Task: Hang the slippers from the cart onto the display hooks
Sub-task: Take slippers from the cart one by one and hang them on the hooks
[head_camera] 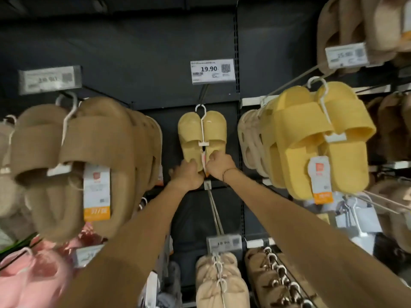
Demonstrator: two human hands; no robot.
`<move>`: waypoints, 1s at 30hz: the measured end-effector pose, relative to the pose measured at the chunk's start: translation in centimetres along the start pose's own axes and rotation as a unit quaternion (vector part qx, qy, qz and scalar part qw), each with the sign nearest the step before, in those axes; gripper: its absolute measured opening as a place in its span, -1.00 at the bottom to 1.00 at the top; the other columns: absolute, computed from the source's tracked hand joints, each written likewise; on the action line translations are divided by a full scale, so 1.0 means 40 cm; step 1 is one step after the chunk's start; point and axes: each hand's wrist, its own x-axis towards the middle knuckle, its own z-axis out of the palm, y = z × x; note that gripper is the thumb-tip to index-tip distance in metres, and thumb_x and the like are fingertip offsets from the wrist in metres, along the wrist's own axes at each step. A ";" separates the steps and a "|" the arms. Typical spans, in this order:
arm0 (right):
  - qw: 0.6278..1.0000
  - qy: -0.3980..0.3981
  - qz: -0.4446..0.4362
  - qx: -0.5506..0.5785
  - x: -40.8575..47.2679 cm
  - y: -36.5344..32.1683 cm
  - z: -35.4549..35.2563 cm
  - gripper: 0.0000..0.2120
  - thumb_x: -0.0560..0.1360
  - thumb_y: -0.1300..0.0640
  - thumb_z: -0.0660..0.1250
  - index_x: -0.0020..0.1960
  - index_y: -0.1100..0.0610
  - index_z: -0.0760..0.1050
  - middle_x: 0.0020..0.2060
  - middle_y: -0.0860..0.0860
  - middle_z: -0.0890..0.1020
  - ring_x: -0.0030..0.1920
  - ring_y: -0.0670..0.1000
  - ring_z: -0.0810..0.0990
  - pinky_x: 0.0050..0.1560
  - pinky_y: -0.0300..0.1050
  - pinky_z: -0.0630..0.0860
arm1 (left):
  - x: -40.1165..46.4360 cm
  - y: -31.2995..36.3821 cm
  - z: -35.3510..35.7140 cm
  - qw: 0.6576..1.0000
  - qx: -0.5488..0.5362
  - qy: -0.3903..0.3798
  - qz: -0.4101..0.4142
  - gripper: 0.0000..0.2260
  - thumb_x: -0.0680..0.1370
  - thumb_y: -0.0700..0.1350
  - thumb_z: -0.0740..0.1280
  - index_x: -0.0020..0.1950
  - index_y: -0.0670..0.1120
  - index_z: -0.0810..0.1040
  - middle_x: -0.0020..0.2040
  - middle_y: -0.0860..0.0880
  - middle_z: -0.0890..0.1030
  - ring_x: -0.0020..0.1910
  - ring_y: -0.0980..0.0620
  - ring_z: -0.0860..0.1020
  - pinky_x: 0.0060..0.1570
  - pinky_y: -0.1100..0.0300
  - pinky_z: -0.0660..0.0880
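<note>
You face a dark display wall [133,52] crowded with hanging footwear: a thick rank of brown slippers [73,161] on the left, a bright yellow pair [315,138] on the right, and far between them, under the 19.90 price tag [212,70], the pale yellow slippers [201,134] you are working on. That pair hangs with its long axis vertical, toes up, heels down toward you, directly above both your hands. Its white hanger [202,121] runs up the seam between the two shoes, and the loop at the top seems to sit over the display hook [203,95], though the view is too soft there to be sure it is fully seated. Your left hand [189,174] is curled round the left heel and your right hand [219,164] round the right heel, almost touching, equally near.
</note>
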 end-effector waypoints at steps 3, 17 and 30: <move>0.993 -0.083 0.065 -0.048 -0.113 0.023 -0.039 -0.83 0.59 0.19 0.18 -0.13 0.20 0.47 -0.06 0.17 0.57 -0.02 0.15 0.54 -0.10 -0.09 0.44 | -0.103 0.020 -0.004 0.993 0.067 -0.089 0.031 -0.77 0.54 0.14 0.27 -0.05 -0.01 0.53 -0.01 -0.08 0.55 0.12 -0.21 0.56 0.30 -0.23 0.42; 0.976 0.071 0.195 -0.069 -0.760 0.348 -0.580 -0.76 0.54 0.17 0.30 -0.09 0.33 0.64 -0.25 0.20 0.70 -0.32 0.12 0.66 -0.24 -0.03 0.61 | -0.498 0.538 0.099 0.918 -0.050 -0.225 0.322 -0.61 0.62 0.09 0.33 -0.20 -0.18 0.69 -0.21 -0.12 0.68 -0.26 -0.03 0.57 -0.29 0.16 0.41; 0.816 0.059 0.540 -0.199 -1.438 1.010 -1.020 -0.78 0.53 0.11 0.33 -0.06 0.25 0.65 -0.17 0.12 0.73 -0.23 0.08 0.70 -0.16 -0.03 0.67 | -0.963 1.079 0.735 0.795 0.015 -0.403 0.453 -0.71 0.59 0.04 0.29 -0.24 -0.11 0.55 -0.24 -0.12 0.60 -0.12 -0.14 0.61 -0.19 0.11 0.45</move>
